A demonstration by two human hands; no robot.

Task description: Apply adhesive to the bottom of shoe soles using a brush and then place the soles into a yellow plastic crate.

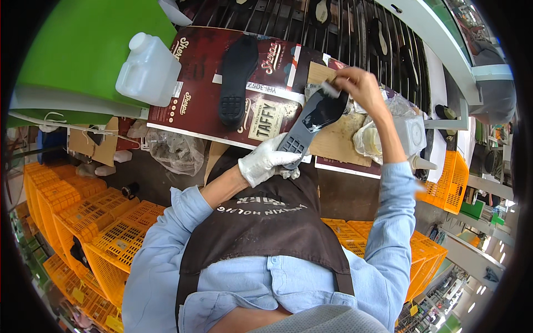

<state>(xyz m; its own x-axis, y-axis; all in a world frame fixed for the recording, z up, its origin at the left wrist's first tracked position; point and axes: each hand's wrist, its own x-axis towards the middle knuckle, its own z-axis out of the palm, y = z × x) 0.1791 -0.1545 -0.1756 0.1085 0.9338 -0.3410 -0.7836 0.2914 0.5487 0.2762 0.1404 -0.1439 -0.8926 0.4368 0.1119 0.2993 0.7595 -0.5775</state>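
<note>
Above the near edge of a maroon printed board (197,64), a black shoe sole (317,119) is held slantwise, its gridded heel end toward the person and its toe end farther away. By the left hand (269,161), which is covered with a white glove, the heel end is gripped, with the fingers closed around it. By the bare right hand (360,89), a small pale tool (330,89), probably a brush, is pinched between bent fingers at the toe end; because of blur, it cannot be told whether the sole is touched by it. A glossy black surface is seen on the toe part, while the heel part looks more matt and greyish.

Another black sole (239,77) is laid on the board, to the left of the held one. Under the toe end, a piece of brown cardboard (336,145) is placed. At the left, a white plastic jug (149,72) is seen, and at the right, a translucent container (415,133) is seen beside a plastic-covered bowl (368,140).
</note>
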